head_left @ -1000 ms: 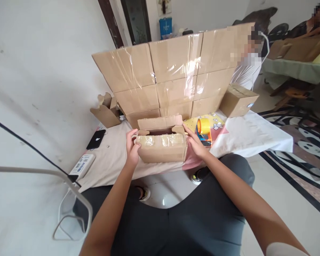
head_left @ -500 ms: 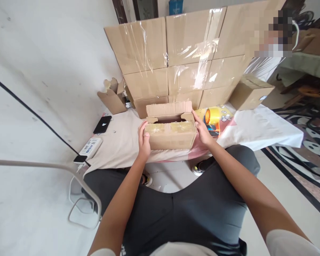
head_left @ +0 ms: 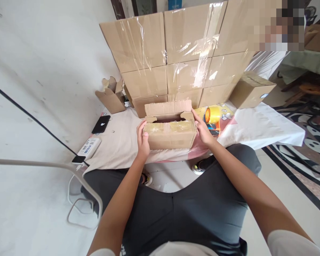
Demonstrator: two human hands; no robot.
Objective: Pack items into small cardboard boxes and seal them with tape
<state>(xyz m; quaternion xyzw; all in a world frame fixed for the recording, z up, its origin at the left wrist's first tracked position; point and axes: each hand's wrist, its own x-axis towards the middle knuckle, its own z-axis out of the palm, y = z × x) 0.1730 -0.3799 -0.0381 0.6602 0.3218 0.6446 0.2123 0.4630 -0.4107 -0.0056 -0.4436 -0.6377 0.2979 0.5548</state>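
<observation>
A cardboard box with its top flaps up stands on the cloth-covered table in front of me. My left hand is closed around its left end, thumb on the near side. At the right end my right hand grips the box, its fingers reaching back along the side. The dark opening shows between the flaps, but what lies inside is hidden. Just right of my right hand lie a roll of yellow tape and an orange tape dispenser.
Taped cardboard boxes stand stacked behind. A closed box sits right, an open carton left. Along the left edge lie a black phone and a white power strip. Another person is behind the stack, at right.
The view has shifted slightly. Both hands keep their hold on the box, which stays in place. The person behind the stack has moved a little to the right.
</observation>
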